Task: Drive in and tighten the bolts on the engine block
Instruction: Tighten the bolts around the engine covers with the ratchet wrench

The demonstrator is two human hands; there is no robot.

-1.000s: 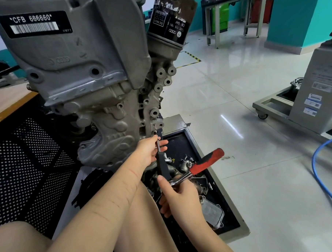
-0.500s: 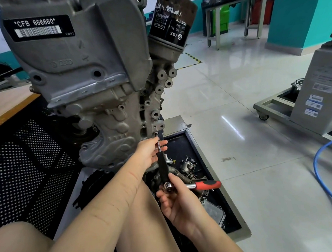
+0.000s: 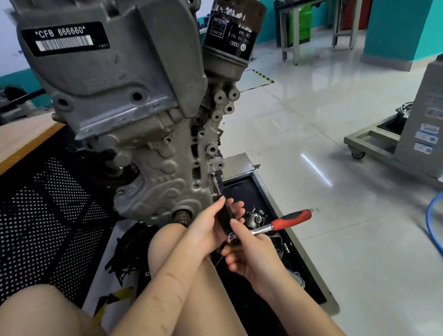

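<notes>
Below the engine block [image 3: 127,136], at its lower right corner, both hands work a ratchet [image 3: 268,226] on a long black extension bar [image 3: 223,211]. This block is rough cast grey metal, ribbed and lumpy, studded with round hollow bosses along its right edge; a smoother angular cover sits on its upper part and carries a black label with white lettering and a barcode. A black cylindrical oil filter [image 3: 234,27] stands at the upper right of the block.

The extension's thin steel tip meets the block at a bolt hole on that right edge; the bolt itself cannot be made out. The left hand [image 3: 210,226] is wrapped round the black bar, fingers curled about it just below the block. The right hand [image 3: 247,255] is closed on the chrome ratchet head, thumb lying up along the bar. From there the ratchet's chrome shank and red-and-black rubbery handle point away from the block to the right.

Right of and below the block lies a shallow black tray [image 3: 306,273] with a grey metal rim, holding loose metal parts. Left of the block is a wooden bench [image 3: 13,141] above black perforated mesh. A blue hose [image 3: 439,237] curves over glossy pale floor tiles far to the right.
</notes>
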